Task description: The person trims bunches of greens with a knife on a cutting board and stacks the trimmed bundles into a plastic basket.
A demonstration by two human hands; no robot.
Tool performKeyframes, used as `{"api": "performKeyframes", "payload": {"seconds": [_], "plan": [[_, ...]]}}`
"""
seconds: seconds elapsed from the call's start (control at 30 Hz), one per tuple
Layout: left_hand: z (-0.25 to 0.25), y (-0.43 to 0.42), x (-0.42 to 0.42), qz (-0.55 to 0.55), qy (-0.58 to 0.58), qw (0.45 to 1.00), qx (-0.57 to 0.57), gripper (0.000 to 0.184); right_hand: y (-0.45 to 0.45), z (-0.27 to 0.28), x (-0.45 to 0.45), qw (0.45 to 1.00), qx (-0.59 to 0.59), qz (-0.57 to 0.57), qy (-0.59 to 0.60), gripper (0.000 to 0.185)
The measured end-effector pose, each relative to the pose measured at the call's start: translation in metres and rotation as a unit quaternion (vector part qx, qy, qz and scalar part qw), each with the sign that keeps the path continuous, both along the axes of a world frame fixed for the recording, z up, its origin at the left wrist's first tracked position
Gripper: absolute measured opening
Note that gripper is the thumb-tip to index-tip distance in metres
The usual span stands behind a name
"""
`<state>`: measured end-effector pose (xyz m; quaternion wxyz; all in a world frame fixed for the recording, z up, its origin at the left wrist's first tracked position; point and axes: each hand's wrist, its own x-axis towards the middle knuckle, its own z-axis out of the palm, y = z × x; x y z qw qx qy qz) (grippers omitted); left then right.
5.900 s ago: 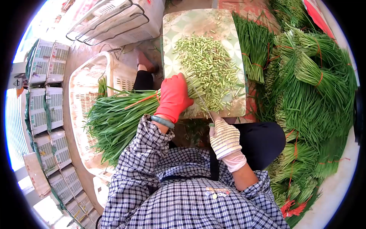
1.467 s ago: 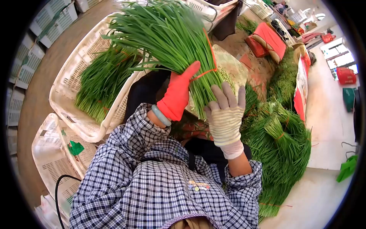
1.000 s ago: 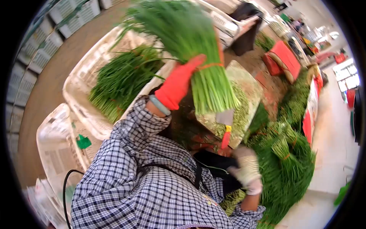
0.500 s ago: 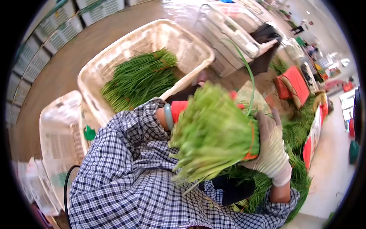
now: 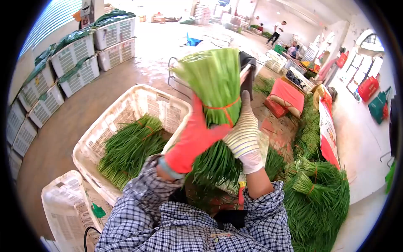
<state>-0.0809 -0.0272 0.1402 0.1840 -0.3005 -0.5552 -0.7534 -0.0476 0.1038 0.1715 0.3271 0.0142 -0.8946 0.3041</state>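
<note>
1. Chive bundle (image 5: 216, 80) in mid-air between two gloved hands, the low work surface (image 5: 264, 143) partly showing behind it — pale stem ends up and a little blurred, dark leaves hanging down, an orange tie (image 5: 222, 107) round its middle
2. Left hand (image 5: 193, 140), in red, has its fingers up the bundle's left side and its thumb across the front just below the tie; right hand (image 5: 243, 136), in a striped glove, supports the other side — both sets of fingers curve about the bundle, holding it
3. Step in hand, by my reading: handling the tied bundle upside down with both hands
4. Next move, I judge, calls for even pressure from both sides, lest stems slip through the tie
5. Nearby, a white crate (image 5: 90, 138) holds chives (image 5: 130, 151) on the left, a chive heap (image 5: 319, 206) lies right, and a knife handle (image 5: 241, 194) shows below, its blade hidden
</note>
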Motion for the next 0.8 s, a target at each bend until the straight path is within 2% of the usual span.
{"api": "performKeyframes", "payload": {"seconds": [0.03,0.07,0.13,0.17,0.2,0.27,0.3,0.4,0.43,0.47,0.5,0.53,0.57,0.6,0.67,0.73,0.8], "plan": [[0.003,0.007,-0.001,0.071,0.025,0.997,-0.023,0.088,-0.017,0.009,-0.005,0.996,0.04,-0.054,-0.053,0.112],[0.002,0.008,-0.008,0.083,0.025,0.996,-0.022,0.088,-0.021,0.008,-0.007,0.997,0.041,-0.043,-0.052,0.112],[0.002,0.005,-0.023,-0.078,-0.12,0.981,0.133,0.076,-0.028,0.005,-0.008,0.958,0.265,-0.085,0.073,0.107],[0.002,0.002,-0.026,-0.074,-0.119,0.977,0.158,0.065,-0.027,0.01,-0.006,0.953,0.292,-0.08,0.004,0.111],[0.004,-0.002,-0.027,-0.07,-0.12,0.977,0.161,0.065,-0.026,0.021,-0.001,0.953,0.294,-0.075,0.004,0.111],[0.012,-0.012,-0.029,-0.095,-0.122,0.969,0.192,0.062,-0.018,0.041,0.01,0.942,0.318,-0.072,-0.084,0.118],[0.018,-0.017,-0.028,-0.075,-0.125,0.975,0.167,0.059,-0.002,0.027,0.011,0.947,0.308,-0.073,0.06,0.126],[0.025,-0.025,-0.038,-0.125,-0.103,0.966,0.201,0.058,0.0,0.015,0.016,0.962,0.261,-0.04,0.074,0.136],[0.031,-0.028,-0.038,-0.164,-0.098,0.961,0.199,0.061,-0.005,0.014,0.015,0.988,0.149,0.016,-0.024,0.127],[0.035,-0.03,-0.037,-0.166,-0.099,0.962,0.195,0.061,-0.006,0.005,0.008,0.989,0.145,0.014,-0.025,0.127],[0.039,-0.031,-0.035,-0.17,-0.075,0.967,0.174,0.068,-0.006,-0.011,-0.003,0.998,0.006,0.07,0.004,0.121],[0.041,-0.031,-0.036,-0.174,-0.05,0.971,0.153,0.074,-0.011,-0.017,-0.011,0.983,-0.132,0.124,0.035,0.115],[0.04,-0.034,-0.039,-0.167,-0.04,0.977,0.123,0.09,-0.016,-0.017,-0.014,0.974,-0.167,0.145,0.038,0.11],[0.035,-0.033,-0.04,-0.168,-0.043,0.978,0.117,0.09,-0.023,-0.014,-0.017,0.964,-0.202,0.166,0.042,0.105],[0.017,-0.032,-0.04,-0.067,0.051,0.994,0.068,0.1,-0.025,-0.028,-0.04,0.96,-0.178,0.168,0.135,0.1],[0.003,-0.045,-0.035,-0.083,0.032,0.993,0.074,0.104,-0.043,-0.025,-0.055,0.962,-0.121,0.193,0.152,0.101],[-0.002,-0.077,-0.037,-0.001,-0.032,0.999,0.005,0.095,-0.072,-0.013,-0.048,0.969,0.033,0.156,0.189,0.098]]}}
